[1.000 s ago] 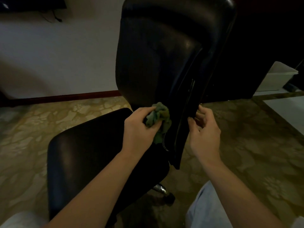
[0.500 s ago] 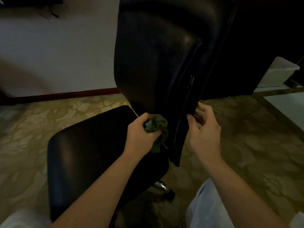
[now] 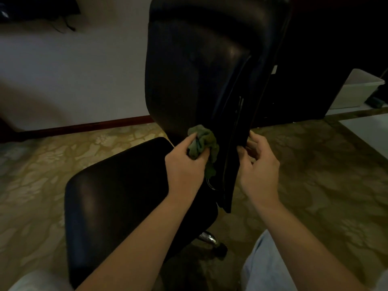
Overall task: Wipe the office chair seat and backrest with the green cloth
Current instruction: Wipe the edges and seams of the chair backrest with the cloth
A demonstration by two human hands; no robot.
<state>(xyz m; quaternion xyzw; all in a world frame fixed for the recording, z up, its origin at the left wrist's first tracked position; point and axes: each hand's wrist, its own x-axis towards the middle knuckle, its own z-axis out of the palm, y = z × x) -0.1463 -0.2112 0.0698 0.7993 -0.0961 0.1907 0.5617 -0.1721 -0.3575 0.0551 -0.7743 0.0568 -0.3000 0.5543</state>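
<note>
Currently green cloth [image 3: 204, 139] bunches between fingers [image 3: 203, 154] of left hand [image 3: 184, 166], against backrest [image 3: 189, 80].

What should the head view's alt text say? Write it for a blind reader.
A left hand grips a bunched green cloth against the lower part of a black office-chair backrest, while the right hand holds its side edge. The seat lies below, over a patterned floor.
</note>
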